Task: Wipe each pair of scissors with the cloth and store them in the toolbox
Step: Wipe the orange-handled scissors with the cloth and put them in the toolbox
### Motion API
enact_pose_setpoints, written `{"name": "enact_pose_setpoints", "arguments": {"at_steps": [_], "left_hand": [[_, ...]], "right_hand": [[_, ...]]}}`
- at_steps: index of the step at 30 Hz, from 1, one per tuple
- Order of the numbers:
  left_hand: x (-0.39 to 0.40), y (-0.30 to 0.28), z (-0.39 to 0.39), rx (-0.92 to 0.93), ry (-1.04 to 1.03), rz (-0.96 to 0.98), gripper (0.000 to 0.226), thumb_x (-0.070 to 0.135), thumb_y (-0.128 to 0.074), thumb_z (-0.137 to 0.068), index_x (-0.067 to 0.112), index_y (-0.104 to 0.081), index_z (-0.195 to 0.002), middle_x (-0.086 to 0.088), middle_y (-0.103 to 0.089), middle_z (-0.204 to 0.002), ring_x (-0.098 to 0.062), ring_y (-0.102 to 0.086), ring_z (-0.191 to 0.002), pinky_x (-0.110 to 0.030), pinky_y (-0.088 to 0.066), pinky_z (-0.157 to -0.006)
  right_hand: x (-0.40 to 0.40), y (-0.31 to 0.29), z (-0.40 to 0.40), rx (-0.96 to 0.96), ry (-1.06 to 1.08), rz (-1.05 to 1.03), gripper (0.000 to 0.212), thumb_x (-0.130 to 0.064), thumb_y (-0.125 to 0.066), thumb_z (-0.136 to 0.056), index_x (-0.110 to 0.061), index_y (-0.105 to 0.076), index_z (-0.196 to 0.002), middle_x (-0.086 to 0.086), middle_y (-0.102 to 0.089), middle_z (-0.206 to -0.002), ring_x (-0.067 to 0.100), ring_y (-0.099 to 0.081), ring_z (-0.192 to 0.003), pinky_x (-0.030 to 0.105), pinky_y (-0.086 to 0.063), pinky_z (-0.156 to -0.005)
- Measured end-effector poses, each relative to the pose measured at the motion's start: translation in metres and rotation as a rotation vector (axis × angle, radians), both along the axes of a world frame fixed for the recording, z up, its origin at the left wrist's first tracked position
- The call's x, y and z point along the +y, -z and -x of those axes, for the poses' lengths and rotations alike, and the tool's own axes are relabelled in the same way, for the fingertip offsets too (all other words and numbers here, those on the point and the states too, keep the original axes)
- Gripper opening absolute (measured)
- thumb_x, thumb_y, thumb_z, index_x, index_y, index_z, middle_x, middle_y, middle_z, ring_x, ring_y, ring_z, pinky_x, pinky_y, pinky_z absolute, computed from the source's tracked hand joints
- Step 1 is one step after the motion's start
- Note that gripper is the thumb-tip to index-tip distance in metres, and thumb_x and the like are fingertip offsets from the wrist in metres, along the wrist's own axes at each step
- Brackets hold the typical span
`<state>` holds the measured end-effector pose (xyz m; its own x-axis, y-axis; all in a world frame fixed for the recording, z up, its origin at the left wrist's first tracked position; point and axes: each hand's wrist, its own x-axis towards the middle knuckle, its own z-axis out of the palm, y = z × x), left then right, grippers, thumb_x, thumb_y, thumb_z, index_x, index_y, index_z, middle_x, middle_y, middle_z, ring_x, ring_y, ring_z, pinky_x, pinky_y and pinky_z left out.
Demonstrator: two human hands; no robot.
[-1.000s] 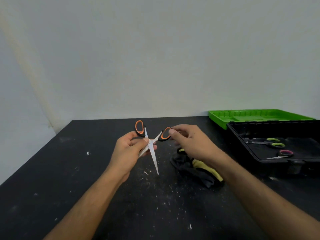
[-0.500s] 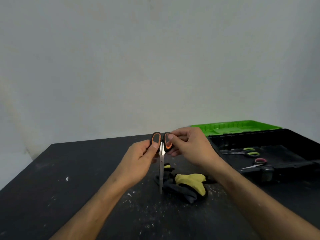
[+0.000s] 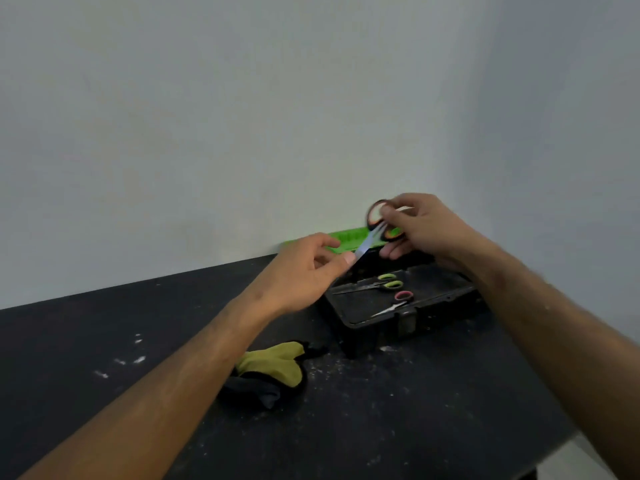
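Two hands carry one pair of orange-handled scissors in the air just above the far end of the open toolbox. The right hand curls its fingers round the blurred orange and black handle loops, while the left hand pinches the pale blade near its tip between thumb and forefinger. The blades look closed and slope down from the handles toward the left hand.

Inside the toolbox, on its black floor, lie green-handled scissors and, nearer the front wall, smaller pink-handled scissors, apart from each other. Behind the toolbox, against the wall, a bright green tray shows in part.

In front of the toolbox and to its left, a crumpled black and yellow-green cloth lies on the counter. The counter is matte black, scattered with white specks and dust. A plain pale wall rises behind the toolbox and fills the upper view.
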<state>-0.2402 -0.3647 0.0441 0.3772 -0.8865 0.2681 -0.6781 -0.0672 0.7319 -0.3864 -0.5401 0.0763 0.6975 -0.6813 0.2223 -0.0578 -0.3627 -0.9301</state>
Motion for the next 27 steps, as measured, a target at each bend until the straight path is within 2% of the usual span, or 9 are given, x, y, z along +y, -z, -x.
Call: {"name": "enact_pose_setpoints", "arguments": {"at_steps": [2, 6, 9, 11, 14, 16, 20, 23, 27], "left_hand": [[-0.010, 0.013, 0.001, -0.081, 0.004, -0.048, 0.040, 0.047, -0.063, -0.097, 0.022, -0.064, -0.128, 0.015, -0.072, -0.108, 0.001, -0.066, -0.099, -0.022, -0.052, -0.089], [-0.018, 0.041, -0.002, -0.240, 0.011, -0.112, 0.028, 0.048, -0.065, -0.095, 0.027, -0.073, -0.112, 0.017, -0.070, -0.104, 0.002, -0.064, -0.094, -0.021, -0.052, -0.083], [-0.024, 0.057, -0.005, -0.303, 0.033, -0.105, 0.023, 0.049, -0.064, -0.094, 0.030, -0.074, -0.102, 0.016, -0.069, -0.099, -0.003, -0.060, -0.099, -0.036, -0.052, -0.090], [-0.028, 0.065, -0.009, -0.338, 0.038, -0.092, 0.022, 0.053, -0.062, -0.094, 0.034, -0.072, -0.098, 0.017, -0.068, -0.097, -0.007, -0.055, -0.104, -0.041, -0.050, -0.092], [-0.034, 0.074, -0.013, -0.360, 0.043, -0.062, 0.019, 0.051, -0.063, -0.094, 0.034, -0.072, -0.097, 0.017, -0.068, -0.096, -0.008, -0.051, -0.109, -0.041, -0.049, -0.093], [-0.038, 0.077, -0.014, -0.364, 0.047, -0.042, 0.019, 0.050, -0.062, -0.095, 0.034, -0.072, -0.096, 0.018, -0.068, -0.094, -0.008, -0.049, -0.109, -0.039, -0.049, -0.090], [-0.042, 0.083, -0.015, -0.370, 0.046, -0.027, 0.029, 0.058, -0.055, -0.090, 0.036, -0.072, -0.094, 0.019, -0.068, -0.092, -0.006, -0.048, -0.108, -0.036, -0.048, -0.089], [-0.044, 0.085, -0.017, -0.373, 0.044, -0.026, 0.034, 0.060, -0.051, -0.088, 0.035, -0.072, -0.094, 0.018, -0.069, -0.093, -0.006, -0.047, -0.108, -0.033, -0.046, -0.088], [-0.044, 0.085, -0.017, -0.372, 0.057, -0.020, 0.037, 0.063, -0.048, -0.088, 0.036, -0.071, -0.095, 0.018, -0.068, -0.096, -0.005, -0.049, -0.106, -0.031, -0.046, -0.079]], "right_hand": [[-0.048, 0.009, 0.018, -0.014, 0.233, -0.054, 0.018, -0.016, -0.055, -0.107, -0.004, -0.064, -0.097, 0.022, -0.065, -0.087, 0.018, -0.069, -0.043, 0.025, -0.058, -0.043], [-0.116, 0.037, 0.043, 0.140, 0.545, -0.108, 0.024, -0.015, -0.066, -0.101, 0.006, -0.068, -0.112, 0.010, -0.062, -0.072, 0.017, -0.063, -0.055, 0.021, -0.050, -0.038], [-0.140, 0.056, 0.048, 0.263, 0.588, -0.173, 0.022, -0.005, -0.064, -0.100, 0.004, -0.065, -0.080, 0.011, -0.061, -0.065, 0.019, -0.061, -0.057, 0.020, -0.050, -0.035], [-0.151, 0.068, 0.047, 0.357, 0.527, -0.204, 0.031, -0.001, -0.056, -0.104, 0.000, -0.061, -0.074, 0.011, -0.064, -0.052, 0.019, -0.063, -0.053, 0.021, -0.051, -0.036], [-0.163, 0.082, 0.045, 0.482, 0.483, -0.205, 0.024, 0.006, -0.050, -0.104, 0.007, -0.062, -0.084, 0.022, -0.067, -0.080, 0.026, -0.065, -0.065, 0.032, -0.059, -0.045], [-0.167, 0.085, 0.042, 0.618, 0.467, -0.077, 0.014, 0.004, -0.063, -0.097, 0.006, -0.064, -0.084, 0.023, -0.069, -0.088, 0.031, -0.069, -0.069, 0.040, -0.065, -0.056], [-0.154, 0.078, 0.036, 1.094, 0.411, 0.354, 0.023, -0.024, -0.078, -0.088, -0.006, -0.072, -0.101, 0.014, -0.067, -0.098, 0.029, -0.060, -0.083, 0.029, -0.044, -0.068], [-0.154, 0.084, 0.031, 1.180, 0.376, 0.421, 0.020, -0.025, -0.080, -0.086, -0.011, -0.070, -0.096, 0.013, -0.067, -0.102, 0.028, -0.061, -0.089, 0.029, -0.043, -0.072], [-0.153, 0.086, 0.034, 1.067, 0.420, 0.479, 0.017, -0.015, -0.074, -0.087, -0.005, -0.061, -0.092, 0.020, -0.071, -0.109, 0.037, -0.068, -0.100, 0.031, -0.043, -0.070]]}}
